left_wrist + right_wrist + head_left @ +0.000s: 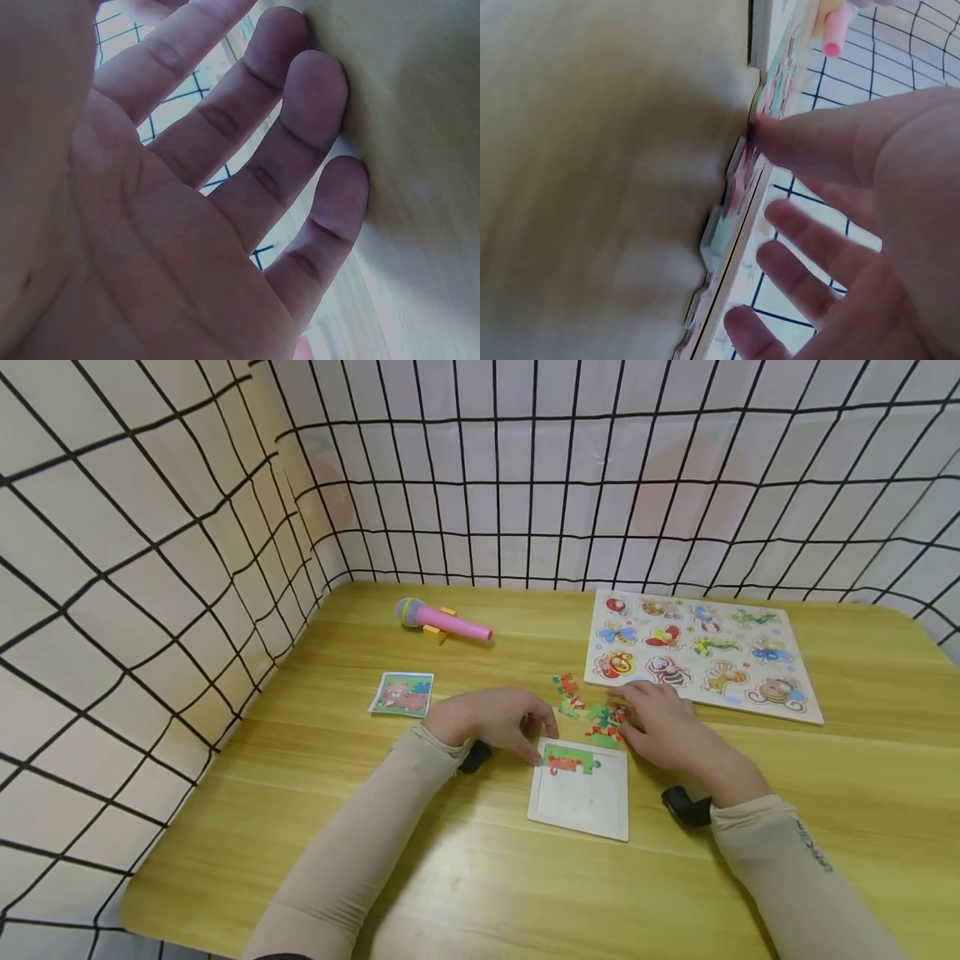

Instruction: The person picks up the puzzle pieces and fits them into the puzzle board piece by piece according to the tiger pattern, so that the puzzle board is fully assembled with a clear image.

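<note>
A square white puzzle tray (pixel 577 802) lies on the table with a few joined jigsaw pieces (pixel 572 760) along its upper edge. My left hand (pixel 501 720) is at the tray's upper left corner, thumb near its side. In the left wrist view its loosely bent fingers (pixel 315 105) rest against the table. Beyond the tray is a loose cluster of red and green jigsaw pieces (pixel 603 727). My right hand (pixel 667 731) is at the cluster's right side. In the right wrist view the thumb (pixel 817 142) touches a piece, while the other fingers are spread apart.
A large board with insect pictures (pixel 701 652) lies behind the right hand. A pink toy microphone (pixel 450 622) lies at the back, on a yellow piece. The small bear picture card (pixel 402 695) is left of the left hand. Black wire grid (pixel 495 477) borders the wooden table (pixel 465 877).
</note>
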Action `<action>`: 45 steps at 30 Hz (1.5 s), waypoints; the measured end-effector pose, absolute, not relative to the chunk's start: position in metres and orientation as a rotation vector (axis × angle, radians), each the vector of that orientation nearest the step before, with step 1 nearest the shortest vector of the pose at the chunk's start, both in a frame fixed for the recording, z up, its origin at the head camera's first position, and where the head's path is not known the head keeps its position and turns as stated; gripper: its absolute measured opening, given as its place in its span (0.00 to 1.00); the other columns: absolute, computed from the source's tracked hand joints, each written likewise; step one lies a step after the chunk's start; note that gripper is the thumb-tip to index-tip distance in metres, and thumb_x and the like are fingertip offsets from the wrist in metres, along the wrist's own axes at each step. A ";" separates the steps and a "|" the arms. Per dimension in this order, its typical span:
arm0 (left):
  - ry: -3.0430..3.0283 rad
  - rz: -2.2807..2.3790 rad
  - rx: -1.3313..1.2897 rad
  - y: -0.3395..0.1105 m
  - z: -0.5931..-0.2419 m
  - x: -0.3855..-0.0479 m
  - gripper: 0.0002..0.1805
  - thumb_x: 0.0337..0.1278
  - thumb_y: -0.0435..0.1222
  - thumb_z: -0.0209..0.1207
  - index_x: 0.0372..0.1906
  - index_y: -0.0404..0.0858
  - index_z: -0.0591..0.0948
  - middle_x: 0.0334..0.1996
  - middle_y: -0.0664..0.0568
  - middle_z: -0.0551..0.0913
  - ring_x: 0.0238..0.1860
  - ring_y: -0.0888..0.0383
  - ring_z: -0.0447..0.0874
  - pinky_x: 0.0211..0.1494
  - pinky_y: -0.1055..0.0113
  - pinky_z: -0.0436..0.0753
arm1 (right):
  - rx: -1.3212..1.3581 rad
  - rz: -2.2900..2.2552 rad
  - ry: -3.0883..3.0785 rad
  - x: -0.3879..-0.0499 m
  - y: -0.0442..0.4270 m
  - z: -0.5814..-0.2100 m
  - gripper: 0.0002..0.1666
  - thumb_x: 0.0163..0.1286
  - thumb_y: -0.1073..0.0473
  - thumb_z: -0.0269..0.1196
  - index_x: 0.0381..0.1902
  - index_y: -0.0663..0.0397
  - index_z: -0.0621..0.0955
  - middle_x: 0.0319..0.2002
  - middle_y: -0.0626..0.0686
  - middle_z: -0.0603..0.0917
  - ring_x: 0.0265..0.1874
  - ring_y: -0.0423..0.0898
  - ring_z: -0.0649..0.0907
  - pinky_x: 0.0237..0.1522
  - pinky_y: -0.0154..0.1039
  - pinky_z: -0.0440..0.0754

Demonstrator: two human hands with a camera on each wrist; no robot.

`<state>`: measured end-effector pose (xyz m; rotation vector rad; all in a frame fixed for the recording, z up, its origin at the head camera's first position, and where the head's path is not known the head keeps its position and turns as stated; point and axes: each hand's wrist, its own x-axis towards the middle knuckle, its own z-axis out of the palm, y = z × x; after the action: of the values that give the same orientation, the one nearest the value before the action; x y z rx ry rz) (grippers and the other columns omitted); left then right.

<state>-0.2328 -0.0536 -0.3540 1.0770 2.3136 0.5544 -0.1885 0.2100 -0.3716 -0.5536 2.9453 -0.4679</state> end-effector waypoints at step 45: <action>2.370 0.578 1.028 -0.054 -0.358 -0.235 0.17 0.63 0.41 0.68 0.55 0.46 0.81 0.39 0.54 0.81 0.40 0.59 0.77 0.47 0.67 0.76 | -0.535 -1.067 2.431 -0.168 0.177 -0.345 0.10 0.65 0.54 0.72 0.40 0.52 0.87 0.30 0.49 0.87 0.27 0.49 0.82 0.29 0.42 0.78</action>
<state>-0.2348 -0.0539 -0.3578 1.0276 2.3698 0.5778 -0.1681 0.1767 -0.3451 -0.5349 2.4308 -1.0673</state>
